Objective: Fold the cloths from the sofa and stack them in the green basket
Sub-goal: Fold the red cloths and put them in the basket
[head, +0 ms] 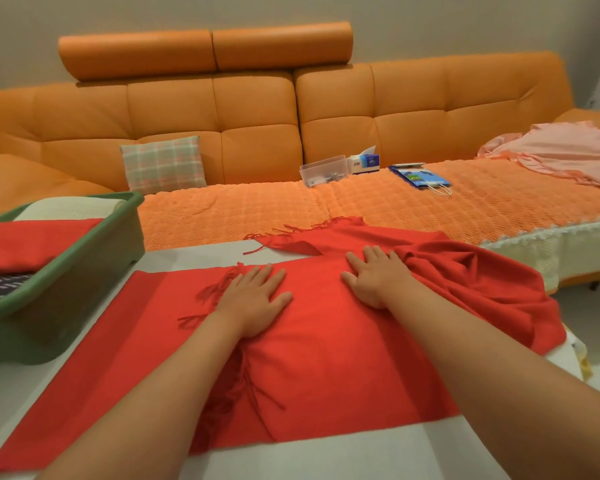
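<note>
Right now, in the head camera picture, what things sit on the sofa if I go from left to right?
plaid cushion → clear box → tissue box → blue bag → pink cloth

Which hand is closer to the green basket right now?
Left. The left hand lies flat on the scarf, just right of the basket; the right hand presses the scarf farther right, beside its bunched part.

Soft warm light, wide-angle edge distortion.
</note>
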The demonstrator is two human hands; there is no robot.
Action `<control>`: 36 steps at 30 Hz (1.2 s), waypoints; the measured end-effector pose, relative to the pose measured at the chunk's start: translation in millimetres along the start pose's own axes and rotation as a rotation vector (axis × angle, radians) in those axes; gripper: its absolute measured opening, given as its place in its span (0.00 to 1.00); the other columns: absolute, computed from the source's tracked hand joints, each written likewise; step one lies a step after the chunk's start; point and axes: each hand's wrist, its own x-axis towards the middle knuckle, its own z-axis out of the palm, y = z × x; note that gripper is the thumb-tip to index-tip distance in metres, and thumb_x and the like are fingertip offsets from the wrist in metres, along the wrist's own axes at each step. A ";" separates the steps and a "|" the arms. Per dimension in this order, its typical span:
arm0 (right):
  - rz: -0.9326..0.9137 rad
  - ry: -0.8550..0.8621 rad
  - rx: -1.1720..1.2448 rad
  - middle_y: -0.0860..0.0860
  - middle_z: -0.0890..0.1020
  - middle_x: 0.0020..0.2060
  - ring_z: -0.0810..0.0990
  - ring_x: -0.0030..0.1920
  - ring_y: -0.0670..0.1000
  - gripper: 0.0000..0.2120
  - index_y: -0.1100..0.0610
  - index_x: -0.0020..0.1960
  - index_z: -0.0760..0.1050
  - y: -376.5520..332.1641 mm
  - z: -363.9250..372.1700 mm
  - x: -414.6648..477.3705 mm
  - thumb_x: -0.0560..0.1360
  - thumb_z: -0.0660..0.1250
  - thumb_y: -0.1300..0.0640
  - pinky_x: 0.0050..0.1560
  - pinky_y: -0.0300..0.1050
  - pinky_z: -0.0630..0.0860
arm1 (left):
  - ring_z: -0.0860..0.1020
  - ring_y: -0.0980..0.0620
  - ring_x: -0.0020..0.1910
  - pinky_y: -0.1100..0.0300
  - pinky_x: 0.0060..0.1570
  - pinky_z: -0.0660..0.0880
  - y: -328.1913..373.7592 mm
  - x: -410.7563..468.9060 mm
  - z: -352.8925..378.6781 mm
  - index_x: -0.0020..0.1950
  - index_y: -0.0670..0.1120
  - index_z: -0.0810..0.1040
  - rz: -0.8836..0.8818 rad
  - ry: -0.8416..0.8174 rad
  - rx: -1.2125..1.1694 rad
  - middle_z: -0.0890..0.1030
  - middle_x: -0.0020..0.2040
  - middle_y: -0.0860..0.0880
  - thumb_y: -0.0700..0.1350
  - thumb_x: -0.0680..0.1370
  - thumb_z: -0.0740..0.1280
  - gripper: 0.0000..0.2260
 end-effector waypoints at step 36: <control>-0.651 -0.037 0.116 0.49 0.41 0.81 0.38 0.80 0.49 0.30 0.40 0.81 0.43 -247.2 -4.5 -153.2 0.82 0.48 0.36 0.77 0.61 0.38 | 0.70 0.43 0.65 0.49 0.62 0.70 -160.9 -242.6 -13.1 0.68 0.43 0.72 -0.490 0.313 -0.036 0.72 0.67 0.43 0.48 0.81 0.61 0.17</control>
